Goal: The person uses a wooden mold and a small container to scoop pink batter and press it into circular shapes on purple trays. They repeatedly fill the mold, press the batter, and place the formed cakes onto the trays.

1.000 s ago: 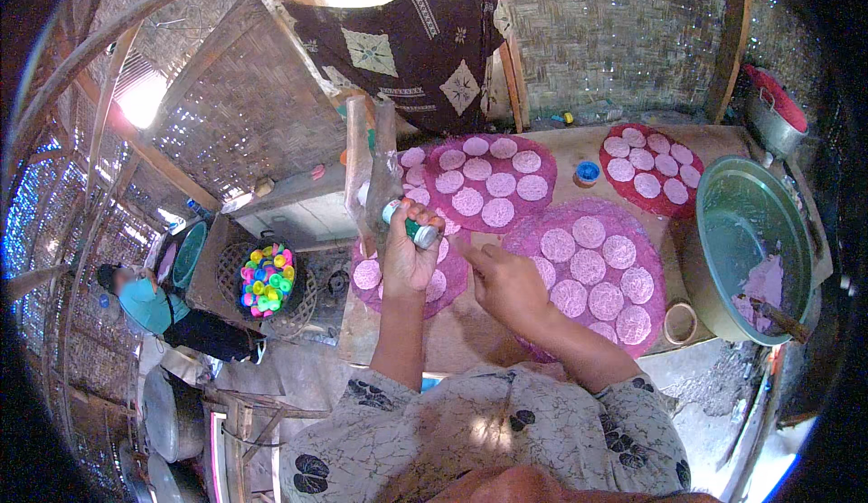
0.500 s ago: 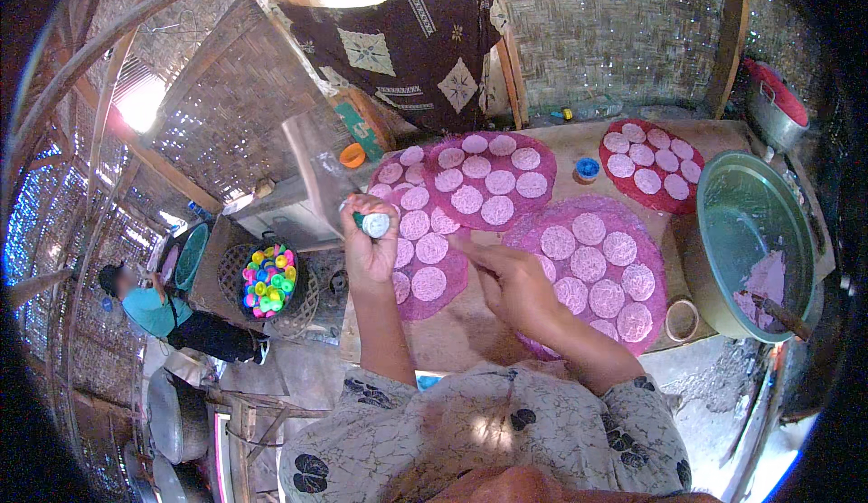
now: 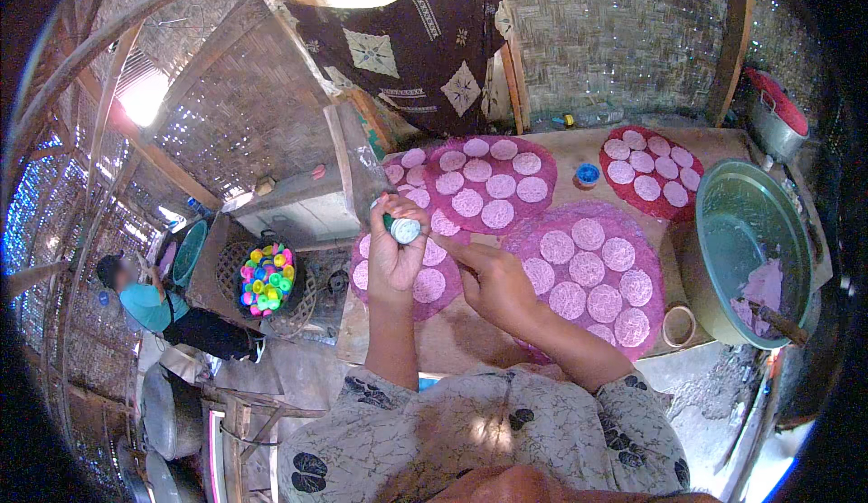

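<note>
My left hand (image 3: 399,254) is closed around a tool (image 3: 407,230) with a green, pale-ended handle. A broad grey blade-like part with a brown edge reaches up and away from the fist; its exact kind is unclear. My right hand (image 3: 495,279) has its index finger stretched left, the tip close beside the left hand, while the other fingers curl. Nothing shows in its grasp. Below both hands lies a magenta round sheet (image 3: 419,311) with pale pink discs (image 3: 429,285) of fine strands. Similar sheets lie beyond (image 3: 493,187) and to the right (image 3: 588,218).
The sheets rest on a wooden table (image 3: 470,345). At the far right is a red sheet (image 3: 633,194), with a blue tub (image 3: 588,175) beside it. A green basin (image 3: 714,295) holds pink dough (image 3: 764,286). Colourful cups (image 3: 268,279) fill a basket; a person (image 3: 154,309) sits left.
My left hand and the tool have moved right, and the tool now hides an orange cup. My right hand has shifted slightly left, its index finger still extended.
</note>
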Demonstrator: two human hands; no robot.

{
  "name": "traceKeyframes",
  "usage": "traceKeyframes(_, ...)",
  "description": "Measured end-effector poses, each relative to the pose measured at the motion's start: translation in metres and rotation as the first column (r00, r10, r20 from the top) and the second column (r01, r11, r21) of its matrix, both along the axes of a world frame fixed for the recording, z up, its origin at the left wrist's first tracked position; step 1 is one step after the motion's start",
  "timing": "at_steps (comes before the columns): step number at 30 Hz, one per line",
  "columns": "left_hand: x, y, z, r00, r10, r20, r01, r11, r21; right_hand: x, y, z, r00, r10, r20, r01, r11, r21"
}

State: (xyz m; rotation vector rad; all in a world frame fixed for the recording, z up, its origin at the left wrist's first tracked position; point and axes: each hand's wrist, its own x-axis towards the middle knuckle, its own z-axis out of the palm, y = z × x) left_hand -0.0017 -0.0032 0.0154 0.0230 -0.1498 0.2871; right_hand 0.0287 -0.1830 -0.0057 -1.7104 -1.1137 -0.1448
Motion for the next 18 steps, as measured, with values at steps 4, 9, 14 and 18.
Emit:
traceKeyframes(4, -0.0006, -0.0015, 0.0027, 1.0, -0.003, 0.008, 0.003, 1.0, 0.006, 0.0003, 0.0, 0.0009, 1.0, -0.003, 0.008, 0.003, 1.0, -0.006)
traceKeyframes(9, 0.0001, 0.001, 0.0019, 1.0, 0.003, 0.011, -0.004, 1.0, 0.026, 0.0, 0.0027, -0.0037, 1.0, -0.013, 0.019, 0.013, 1.0, 0.01)
traceKeyframes(14, -0.0007, 0.0009, 0.0025, 1.0, -0.005, -0.002, 0.005, 1.0, 0.007, -0.0011, 0.0007, 0.002, 1.0, -0.014, 0.009, 0.014, 1.0, -0.024)
traceKeyframes(18, -0.0001, 0.0038, -0.0012, 1.0, 0.027, 0.005, -0.028, 0.998, 0.049, -0.0013, 0.0032, -0.0006, 1.0, -0.02, 0.007, 0.02, 1.0, 0.002)
